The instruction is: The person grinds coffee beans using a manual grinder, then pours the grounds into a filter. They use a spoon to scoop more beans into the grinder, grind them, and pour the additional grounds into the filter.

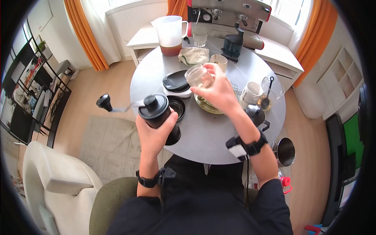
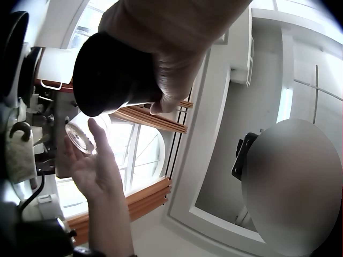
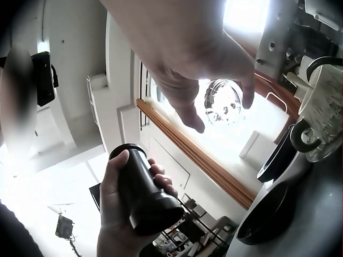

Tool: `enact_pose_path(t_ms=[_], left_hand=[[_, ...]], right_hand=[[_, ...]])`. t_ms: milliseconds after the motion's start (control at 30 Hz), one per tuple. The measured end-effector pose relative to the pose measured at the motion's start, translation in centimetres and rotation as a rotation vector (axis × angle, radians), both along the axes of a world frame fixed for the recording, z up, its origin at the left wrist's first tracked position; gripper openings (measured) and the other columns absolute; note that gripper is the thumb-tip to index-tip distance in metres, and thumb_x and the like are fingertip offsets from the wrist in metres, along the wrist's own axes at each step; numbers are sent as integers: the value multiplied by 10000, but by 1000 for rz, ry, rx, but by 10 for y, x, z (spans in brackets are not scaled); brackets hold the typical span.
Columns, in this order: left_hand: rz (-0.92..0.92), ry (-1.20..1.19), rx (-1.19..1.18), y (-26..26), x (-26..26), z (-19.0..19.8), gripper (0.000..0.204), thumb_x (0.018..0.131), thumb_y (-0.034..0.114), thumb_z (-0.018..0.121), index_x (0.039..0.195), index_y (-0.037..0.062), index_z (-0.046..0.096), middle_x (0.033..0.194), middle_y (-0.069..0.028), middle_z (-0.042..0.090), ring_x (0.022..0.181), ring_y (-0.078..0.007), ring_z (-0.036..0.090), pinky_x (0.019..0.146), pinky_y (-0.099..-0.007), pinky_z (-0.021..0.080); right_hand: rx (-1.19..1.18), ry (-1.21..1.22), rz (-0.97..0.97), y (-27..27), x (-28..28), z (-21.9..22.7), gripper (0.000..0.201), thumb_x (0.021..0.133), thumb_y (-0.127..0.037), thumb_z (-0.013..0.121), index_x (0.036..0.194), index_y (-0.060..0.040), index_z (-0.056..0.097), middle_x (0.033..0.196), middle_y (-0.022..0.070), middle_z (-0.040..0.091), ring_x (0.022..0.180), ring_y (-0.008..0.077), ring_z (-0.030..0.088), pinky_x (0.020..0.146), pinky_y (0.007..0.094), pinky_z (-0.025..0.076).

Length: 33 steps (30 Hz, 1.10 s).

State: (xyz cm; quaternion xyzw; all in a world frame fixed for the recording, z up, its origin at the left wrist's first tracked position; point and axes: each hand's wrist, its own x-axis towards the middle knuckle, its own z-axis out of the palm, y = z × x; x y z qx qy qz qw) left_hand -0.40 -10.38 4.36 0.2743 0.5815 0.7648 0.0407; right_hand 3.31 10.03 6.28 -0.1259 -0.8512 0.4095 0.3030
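Note:
My left hand point(image 1: 154, 137) grips the black hand grinder point(image 1: 154, 111) around its body, above the near left part of the round table point(image 1: 207, 150). The grinder's crank with its black knob point(image 1: 104, 102) points left. Raised over the middle of the table, my right hand point(image 1: 217, 91) holds a small clear glass jar point(image 1: 198, 76) between thumb and fingers. In the right wrist view, dark specks show in the jar point(image 3: 223, 101). Below the right hand lies a green-rimmed plate point(image 1: 213, 111), partly hidden by it.
A black lidded scale point(image 1: 176, 81) and round black dish point(image 1: 177, 108) sit left of the plate. A mug point(image 1: 251, 93), black pot point(image 1: 255, 114) and glass with a spoon point(image 1: 265, 103) stand right. Behind are a pitcher point(image 1: 170, 36), a cloth point(image 1: 194, 55) and an espresso machine point(image 1: 227, 19).

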Motion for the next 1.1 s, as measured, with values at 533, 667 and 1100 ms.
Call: enact_pose_path(t_ms=[533,667,1100], left_hand=[[-20,-91,-2,-31,-35,-31,279,721,1,754,949,5,593,840,-33,650,753,-94,619,689,-242,506],[-22,-84,-11,-31,-40,-35,290,719,13,764,954,4,593,846,-38,652,765,-101,625,700,-248,511],[16,-107,-33,-22,-59,-30,262,746,61,760,943,0,598,849,-49,658,770,-111,626,724,-257,507]], right_hand=[[538,-343,-86,23,-82,-12,754,647,-173,771,1289,-104,381,1053,222,638,1024,384,603,913,442,441],[711,-386,-91,21,-84,-13,622,661,-203,756,1202,-96,468,1026,170,651,1009,338,615,888,434,437],[318,-51,-121,24,-74,-42,668,685,-164,787,1227,-40,418,1076,188,631,990,285,638,846,400,488]])
